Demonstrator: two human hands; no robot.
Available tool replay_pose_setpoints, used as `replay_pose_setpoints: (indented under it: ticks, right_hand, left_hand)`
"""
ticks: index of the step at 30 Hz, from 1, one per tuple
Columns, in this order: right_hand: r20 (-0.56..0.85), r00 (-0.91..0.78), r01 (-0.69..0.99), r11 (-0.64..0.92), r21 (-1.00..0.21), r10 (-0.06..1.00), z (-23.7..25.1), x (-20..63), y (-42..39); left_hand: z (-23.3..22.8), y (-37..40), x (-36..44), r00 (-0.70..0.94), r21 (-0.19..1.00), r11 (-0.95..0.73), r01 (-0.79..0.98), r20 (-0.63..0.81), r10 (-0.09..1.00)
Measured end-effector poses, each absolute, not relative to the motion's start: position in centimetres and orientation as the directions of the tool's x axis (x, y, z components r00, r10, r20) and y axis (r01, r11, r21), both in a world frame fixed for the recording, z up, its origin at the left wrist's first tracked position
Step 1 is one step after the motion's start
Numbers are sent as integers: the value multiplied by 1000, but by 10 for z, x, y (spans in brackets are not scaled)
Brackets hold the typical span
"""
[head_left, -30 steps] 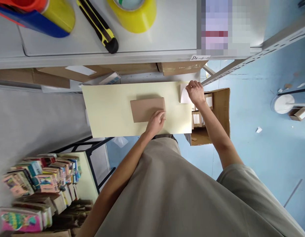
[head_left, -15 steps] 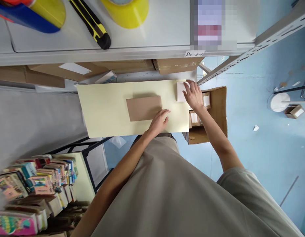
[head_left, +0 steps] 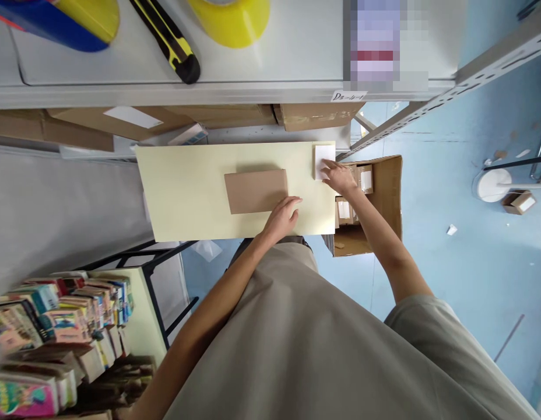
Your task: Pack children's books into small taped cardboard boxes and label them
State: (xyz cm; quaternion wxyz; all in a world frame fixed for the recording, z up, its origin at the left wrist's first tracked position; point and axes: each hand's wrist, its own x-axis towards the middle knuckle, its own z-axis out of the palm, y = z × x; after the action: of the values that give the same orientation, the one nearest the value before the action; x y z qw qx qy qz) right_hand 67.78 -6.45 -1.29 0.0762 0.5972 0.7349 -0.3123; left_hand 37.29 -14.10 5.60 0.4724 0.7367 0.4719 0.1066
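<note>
A flat brown cardboard box (head_left: pixel 256 192) lies on the pale yellow tabletop (head_left: pixel 187 198). At the box's lower right corner rests my left hand (head_left: pixel 283 218), its fingers stretched out to the right and not wrapped round anything. A small stack of white paper slips (head_left: pixel 319 157) sits near the table's right end. My right hand (head_left: pixel 340 177) reaches over the stack's right edge, fingertips on or just above it. Its fingers are bent but apart, and no lifted slip shows between them.
An open carton (head_left: pixel 386 204) holding several small boxes (head_left: pixel 344 209) stands right of the table. Ahead, a grey shelf (head_left: pixel 270 64) carries a utility knife (head_left: pixel 176 46) and yellow tape (head_left: pixel 235 23). Cartons (head_left: pixel 318 115) fill the lower shelf. Books (head_left: pixel 78 315) are at left.
My right hand has come down and slightly toward me, from above the stack's far corner to its right edge. The left hand and the cardboard box stay in place.
</note>
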Motion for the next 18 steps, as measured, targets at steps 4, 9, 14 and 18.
replay_pose_setpoints:
  ticks: [4,9,14,18]
  right_hand:
    - [-521,-258,935,73,-348,814,-8,679,-59]
    - [-555,-229,946,48,-321,799,5,673,-57]
    - [-454,-104,971,-9,-239,885,28,675,-38]
    - [-250,-87,965,19,-261,965,43,691,-1]
  left_hand:
    - [54,-141,375,540,805,-105,584,-289,790]
    - [52,-142,374,547,813,-96,574,-293,784]
    - [45,-135,378,564,807,-118,579,-291,773]
    - [20,-102,402,606,782,-187,594,-282,744]
